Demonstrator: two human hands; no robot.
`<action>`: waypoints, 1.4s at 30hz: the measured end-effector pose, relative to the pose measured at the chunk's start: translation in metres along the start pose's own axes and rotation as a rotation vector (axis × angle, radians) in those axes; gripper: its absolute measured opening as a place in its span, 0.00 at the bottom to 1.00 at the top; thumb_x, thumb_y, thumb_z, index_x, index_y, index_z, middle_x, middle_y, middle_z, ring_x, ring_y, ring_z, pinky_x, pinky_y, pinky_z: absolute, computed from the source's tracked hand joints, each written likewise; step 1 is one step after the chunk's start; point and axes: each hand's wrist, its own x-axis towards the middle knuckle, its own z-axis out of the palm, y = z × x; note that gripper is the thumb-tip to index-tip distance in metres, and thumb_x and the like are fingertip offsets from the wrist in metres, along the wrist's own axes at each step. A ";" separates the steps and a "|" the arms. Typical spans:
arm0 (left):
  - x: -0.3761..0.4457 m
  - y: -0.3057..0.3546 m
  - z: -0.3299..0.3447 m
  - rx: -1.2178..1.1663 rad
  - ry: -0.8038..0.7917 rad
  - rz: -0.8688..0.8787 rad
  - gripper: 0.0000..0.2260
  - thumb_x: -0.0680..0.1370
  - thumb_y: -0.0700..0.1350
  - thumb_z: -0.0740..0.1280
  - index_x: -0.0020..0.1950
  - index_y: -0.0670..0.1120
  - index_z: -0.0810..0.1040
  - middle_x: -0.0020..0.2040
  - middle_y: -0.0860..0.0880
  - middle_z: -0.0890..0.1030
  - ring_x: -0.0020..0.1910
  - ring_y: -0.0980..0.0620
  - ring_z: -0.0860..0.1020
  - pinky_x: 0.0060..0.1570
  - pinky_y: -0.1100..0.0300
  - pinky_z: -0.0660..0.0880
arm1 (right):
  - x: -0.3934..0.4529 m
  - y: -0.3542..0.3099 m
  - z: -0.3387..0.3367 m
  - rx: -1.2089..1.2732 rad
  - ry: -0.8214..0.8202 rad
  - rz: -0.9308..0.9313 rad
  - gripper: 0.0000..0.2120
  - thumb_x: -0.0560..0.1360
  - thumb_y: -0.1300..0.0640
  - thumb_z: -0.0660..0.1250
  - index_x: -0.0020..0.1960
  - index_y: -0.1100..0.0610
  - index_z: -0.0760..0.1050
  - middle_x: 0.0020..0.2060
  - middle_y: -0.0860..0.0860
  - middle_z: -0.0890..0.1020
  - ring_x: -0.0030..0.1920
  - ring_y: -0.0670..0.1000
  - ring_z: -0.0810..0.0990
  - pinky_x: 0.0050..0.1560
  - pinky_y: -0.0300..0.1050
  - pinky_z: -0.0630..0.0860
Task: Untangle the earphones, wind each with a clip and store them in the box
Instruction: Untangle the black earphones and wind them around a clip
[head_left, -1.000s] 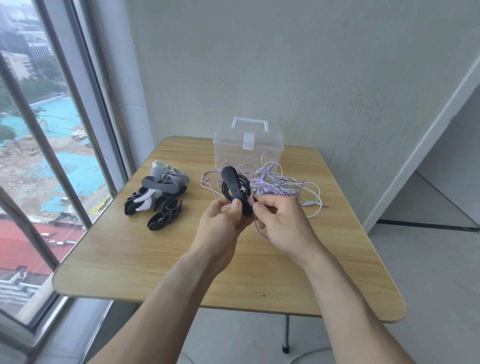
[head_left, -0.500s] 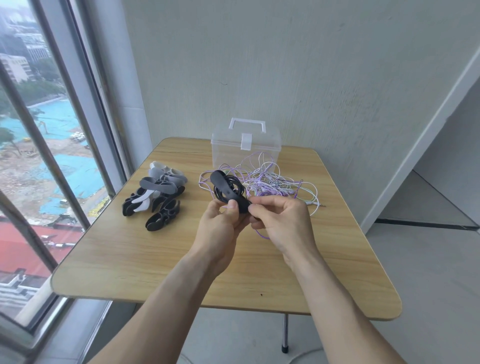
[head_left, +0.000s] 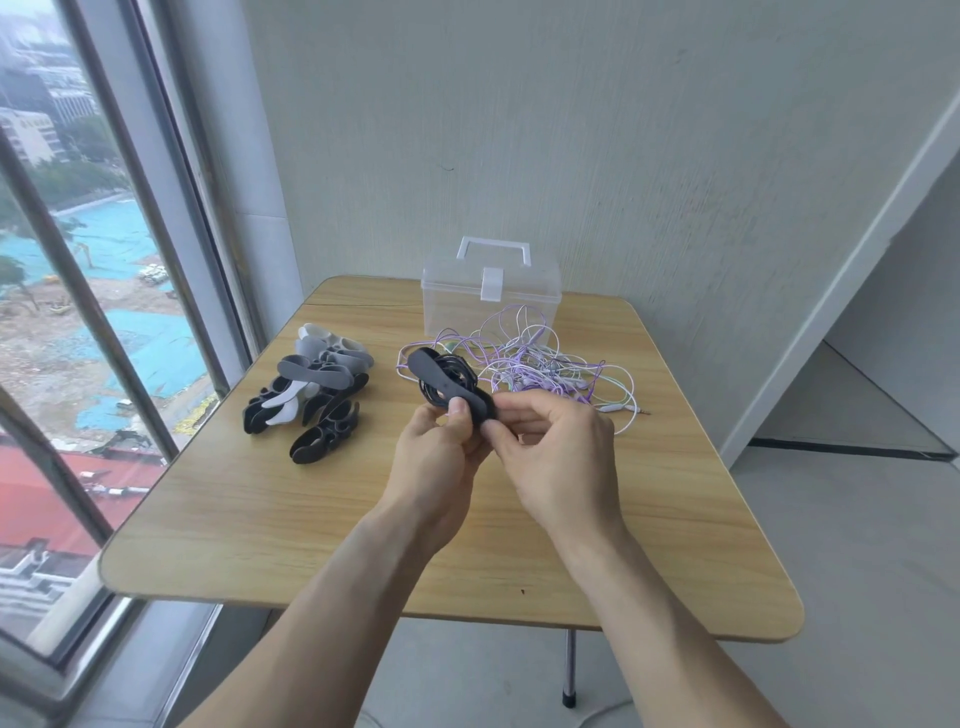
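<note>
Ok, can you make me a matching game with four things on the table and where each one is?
Things:
1. clear box
2. pile of spare clips
3. black clip with the wound black cable
4. purple and white cable tangle

Places:
A. held in both hands
B. far edge of the table, by the wall
C. window side of the table
D. on the table just in front of the box

Pairs: 1-B, 2-C, 3-A, 4-D

Head camera looks forward and down, close over the table (head_left: 311, 519).
</note>
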 end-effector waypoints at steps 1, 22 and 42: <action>0.001 0.000 -0.001 0.003 0.010 -0.001 0.15 0.85 0.39 0.56 0.68 0.31 0.66 0.61 0.29 0.78 0.61 0.32 0.79 0.66 0.40 0.73 | -0.002 -0.001 0.001 -0.012 -0.016 -0.008 0.12 0.70 0.62 0.76 0.52 0.53 0.84 0.41 0.44 0.87 0.41 0.39 0.84 0.45 0.31 0.78; 0.032 0.031 -0.004 0.243 0.120 0.033 0.08 0.81 0.39 0.57 0.46 0.40 0.73 0.29 0.47 0.75 0.27 0.49 0.66 0.31 0.56 0.61 | 0.111 0.004 -0.013 -0.027 -0.144 0.206 0.04 0.75 0.59 0.73 0.49 0.53 0.82 0.41 0.50 0.85 0.39 0.48 0.82 0.46 0.51 0.80; 0.119 0.041 0.008 0.322 0.265 0.127 0.07 0.84 0.44 0.56 0.49 0.44 0.71 0.40 0.47 0.76 0.34 0.52 0.70 0.38 0.58 0.68 | 0.278 0.007 0.051 -1.090 -0.530 -0.334 0.18 0.66 0.49 0.75 0.53 0.55 0.85 0.45 0.53 0.85 0.47 0.57 0.81 0.48 0.45 0.78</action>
